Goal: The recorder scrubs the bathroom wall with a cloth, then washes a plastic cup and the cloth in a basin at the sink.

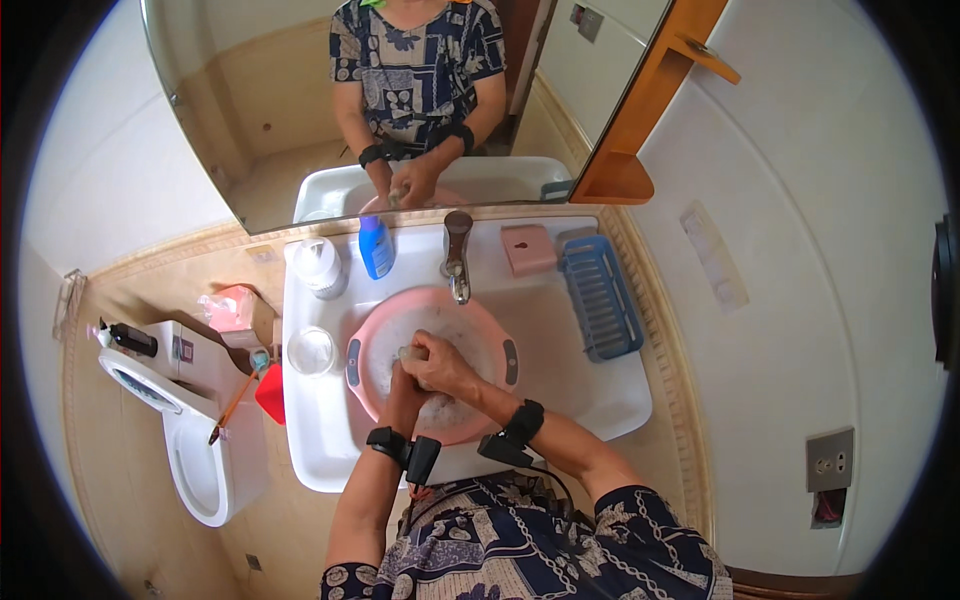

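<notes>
Both hands meet over a round pink washbasin [470, 437] holding cloudy, sudsy water. My right hand [441, 363] is closed around a small, wet-looking greyish bundle [411, 354], whose pale end pokes out by the thumb; its kind is not clear. Below and against it, my left hand [404, 388] is closed, most of its fingers covered by the right. What lies inside the left one is hidden. Grey grips mark the basin's two sides, and it stands in a white sink [585, 395] under a dark-handled metal faucet [457, 262].
A blue bottle [376, 248], a white lidded canister [318, 268] and a clear cup [312, 351] line the sink's left. Right of the faucet are a pink holder [528, 249] and a blue slatted rack [602, 298]. A mirror [270, 110] hangs behind; a toilet [195, 470] stands left.
</notes>
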{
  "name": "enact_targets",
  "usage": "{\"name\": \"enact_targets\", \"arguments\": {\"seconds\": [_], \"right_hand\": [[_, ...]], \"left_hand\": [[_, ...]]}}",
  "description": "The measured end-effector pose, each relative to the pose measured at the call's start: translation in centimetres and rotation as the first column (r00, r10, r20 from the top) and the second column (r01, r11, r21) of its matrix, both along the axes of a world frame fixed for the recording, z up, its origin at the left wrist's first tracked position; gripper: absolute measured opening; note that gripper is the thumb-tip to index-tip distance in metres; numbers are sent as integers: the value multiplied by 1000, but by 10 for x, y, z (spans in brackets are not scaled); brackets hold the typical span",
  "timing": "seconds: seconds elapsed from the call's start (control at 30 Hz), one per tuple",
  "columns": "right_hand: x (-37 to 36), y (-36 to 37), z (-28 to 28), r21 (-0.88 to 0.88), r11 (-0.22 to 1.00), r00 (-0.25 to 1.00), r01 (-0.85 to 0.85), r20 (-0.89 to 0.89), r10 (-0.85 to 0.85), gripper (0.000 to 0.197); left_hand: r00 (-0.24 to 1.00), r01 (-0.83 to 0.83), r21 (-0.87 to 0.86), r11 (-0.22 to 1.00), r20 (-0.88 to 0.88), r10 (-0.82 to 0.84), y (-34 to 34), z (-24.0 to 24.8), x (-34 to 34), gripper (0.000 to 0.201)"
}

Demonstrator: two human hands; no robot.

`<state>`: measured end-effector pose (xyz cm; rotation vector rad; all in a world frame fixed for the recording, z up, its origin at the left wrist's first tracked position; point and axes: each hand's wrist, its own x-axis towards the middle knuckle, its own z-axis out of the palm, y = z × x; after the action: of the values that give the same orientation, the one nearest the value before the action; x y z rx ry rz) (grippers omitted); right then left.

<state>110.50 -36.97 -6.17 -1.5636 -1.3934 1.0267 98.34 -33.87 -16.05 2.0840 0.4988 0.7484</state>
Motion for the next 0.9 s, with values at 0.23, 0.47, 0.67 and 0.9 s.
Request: {"name": "enact_targets", "arguments": {"seconds": [0.23, 0.47, 0.67, 0.9], "right_hand": [[-11, 1, 7, 124, 953, 961, 275, -51, -271, 32], [-7, 2, -33, 176, 943, 954, 283, 52, -296, 28], [35, 21, -120, 25, 972, 883, 235, 411, -225, 35], [48, -17, -82, 45, 997, 747, -62, 664, 17, 26]], "left_hand": [[736, 72, -982, 176, 172, 655, 7, -19, 39, 40], [712, 13, -999, 34, 34, 701, -10, -6, 31, 33], [792, -293, -916, 273, -73, 606, -29, -34, 26, 23], [754, -657, -395, 642, -344, 560, -37, 36, -13, 22]]}}
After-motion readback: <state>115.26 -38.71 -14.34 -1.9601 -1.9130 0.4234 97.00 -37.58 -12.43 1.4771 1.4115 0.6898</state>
